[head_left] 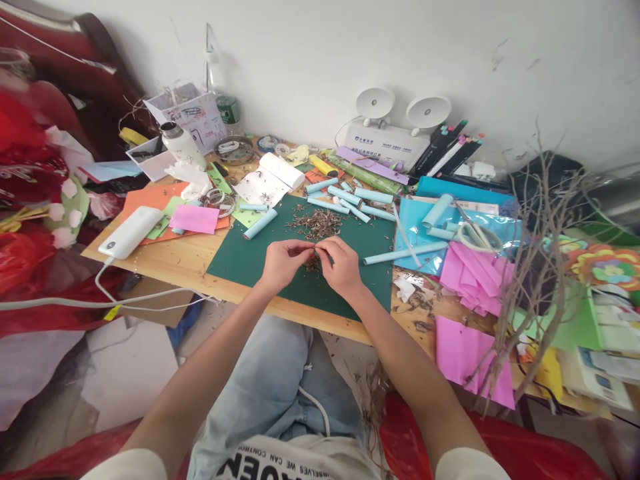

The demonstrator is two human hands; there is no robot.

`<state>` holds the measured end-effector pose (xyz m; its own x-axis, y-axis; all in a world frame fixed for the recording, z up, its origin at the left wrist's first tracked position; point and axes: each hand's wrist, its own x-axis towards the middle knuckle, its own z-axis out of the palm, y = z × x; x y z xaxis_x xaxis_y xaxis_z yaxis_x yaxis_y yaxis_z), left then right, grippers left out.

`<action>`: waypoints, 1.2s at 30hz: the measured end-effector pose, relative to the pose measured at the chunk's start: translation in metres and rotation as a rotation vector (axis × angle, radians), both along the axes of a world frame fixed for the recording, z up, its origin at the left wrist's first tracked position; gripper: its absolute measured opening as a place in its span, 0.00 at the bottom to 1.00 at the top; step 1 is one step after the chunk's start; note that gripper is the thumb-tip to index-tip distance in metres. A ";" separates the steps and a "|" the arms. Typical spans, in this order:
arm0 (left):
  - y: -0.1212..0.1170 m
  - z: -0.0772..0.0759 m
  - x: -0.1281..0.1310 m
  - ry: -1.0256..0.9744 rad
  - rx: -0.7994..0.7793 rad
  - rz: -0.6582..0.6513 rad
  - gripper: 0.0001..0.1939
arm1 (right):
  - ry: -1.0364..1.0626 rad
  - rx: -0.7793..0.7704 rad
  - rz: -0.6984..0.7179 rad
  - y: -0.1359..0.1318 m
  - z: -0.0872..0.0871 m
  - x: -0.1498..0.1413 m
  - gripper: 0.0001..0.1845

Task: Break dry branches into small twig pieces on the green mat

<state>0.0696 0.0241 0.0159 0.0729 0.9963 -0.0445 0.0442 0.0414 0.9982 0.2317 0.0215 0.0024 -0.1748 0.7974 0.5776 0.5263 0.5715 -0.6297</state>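
Observation:
My left hand (287, 263) and my right hand (339, 265) meet fingertip to fingertip over a dark green cutting mat (240, 257). Both pinch at one spot, and whatever is between the fingertips is too small to make out. Just beyond them lies a heap of dry brown plant bits (323, 223), with more of it partly hidden under my fingers. Several rolled light-blue paper tubes lie around the heap; one short tube (261, 224) is to the left and a long tube (405, 253) to the right.
Scissors (477, 233) rest on a blue plastic packet (425, 213) at right, near pink crepe paper (475, 277) and upright dry twigs (545, 267). A white power bank (131, 232) with a cable, pink notes (194, 219) and a white bottle (183, 143) stand left. An emergency light (385, 140) is behind.

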 end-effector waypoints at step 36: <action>0.010 -0.007 -0.003 -0.146 -0.031 0.035 0.17 | 0.251 -0.251 0.021 0.000 0.007 -0.003 0.09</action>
<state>0.0670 0.0340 0.0091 0.0457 0.9967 -0.0665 -0.1031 0.0709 0.9921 0.2289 0.0211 0.0099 -0.0700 0.9176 0.3913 0.3273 0.3917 -0.8599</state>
